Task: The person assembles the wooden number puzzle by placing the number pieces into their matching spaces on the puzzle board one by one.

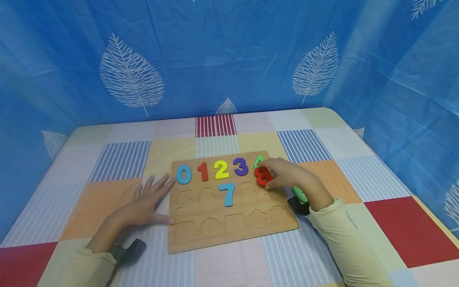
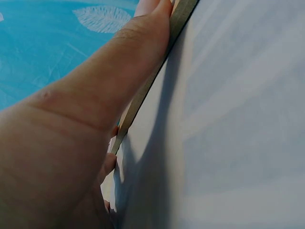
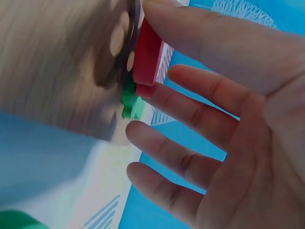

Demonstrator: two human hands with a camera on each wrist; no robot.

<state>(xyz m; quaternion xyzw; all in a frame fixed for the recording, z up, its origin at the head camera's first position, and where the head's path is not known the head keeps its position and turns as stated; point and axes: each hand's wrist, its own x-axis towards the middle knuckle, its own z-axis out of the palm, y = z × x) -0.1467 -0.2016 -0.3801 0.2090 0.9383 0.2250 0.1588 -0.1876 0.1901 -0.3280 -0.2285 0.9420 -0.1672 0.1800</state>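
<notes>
A wooden number board [image 1: 206,242] lies on the patterned cloth. My left hand [image 1: 140,208] rests at its left edge, fingers spread, with thumb and fingertips touching the board. Between thumb and fingers my right hand [image 1: 288,173] pinches a red number 8 [image 1: 263,176], held tilted over the board's upper right, just below the green 4 [image 1: 258,160]. In the right wrist view, the red 8 [image 3: 147,57] shows edge-on beside the green 4 [image 3: 127,101]. The top row also carries a blue 0 [image 1: 184,174], red 1 [image 1: 203,172], yellow 2 [image 1: 221,170] and purple 3 [image 1: 240,166].
A light blue 7 [image 1: 227,194] lies in the middle row, amid several outlined recesses. Partly hidden under my right wrist, a green piece [image 1: 299,194] sits off the board's right side. A blue curtain [image 1: 229,59] with white leaves surrounds the table.
</notes>
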